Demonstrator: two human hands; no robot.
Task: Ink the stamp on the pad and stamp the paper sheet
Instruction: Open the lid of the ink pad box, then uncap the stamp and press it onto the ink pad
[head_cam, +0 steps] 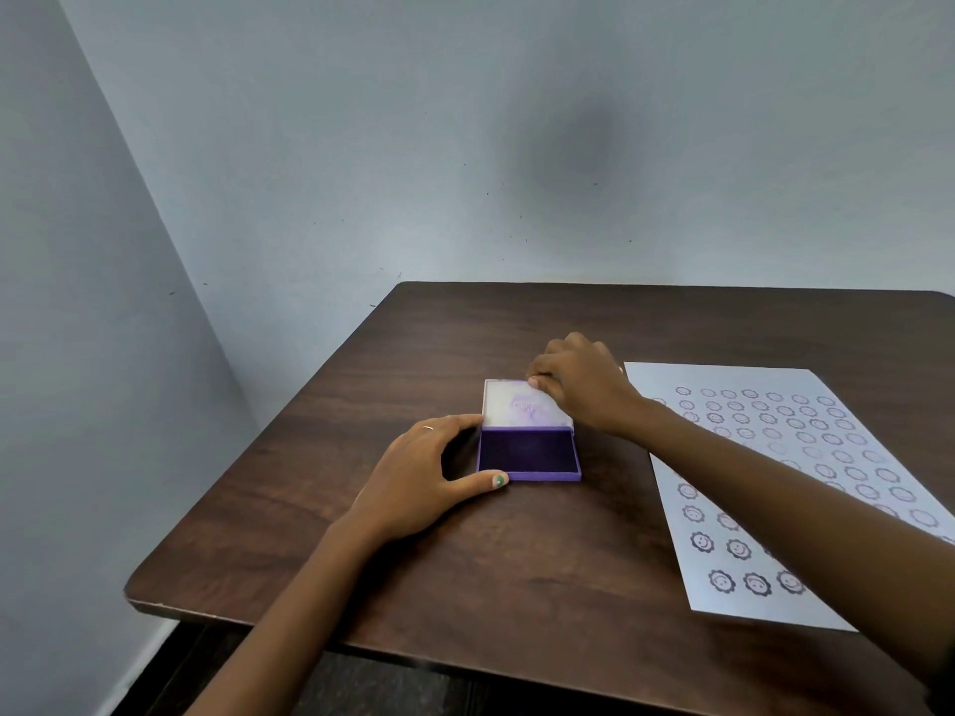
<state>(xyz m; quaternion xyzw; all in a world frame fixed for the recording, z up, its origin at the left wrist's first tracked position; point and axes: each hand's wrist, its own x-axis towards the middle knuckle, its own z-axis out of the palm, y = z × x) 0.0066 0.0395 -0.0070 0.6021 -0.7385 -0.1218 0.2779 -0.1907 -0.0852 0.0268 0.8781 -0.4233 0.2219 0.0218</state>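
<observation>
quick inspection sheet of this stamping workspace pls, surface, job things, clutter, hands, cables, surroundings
surface: dark wood-grain table, front edge in view.
job's things: purple ink pad open, its clear lid tipped back; paper sheet lies flat on the right, covered with rows of smiley stamp marks. No stamp seen.
clutter: nothing seen.
grippers: left hand rests on the table, fingers against the pad's left side, thumb at its front corner; right hand pinches the lid's far right corner.
cables: nothing seen.
surroundings: plain pale wall behind and to the left, with a few small marks; dark floor below the table's edge.
</observation>
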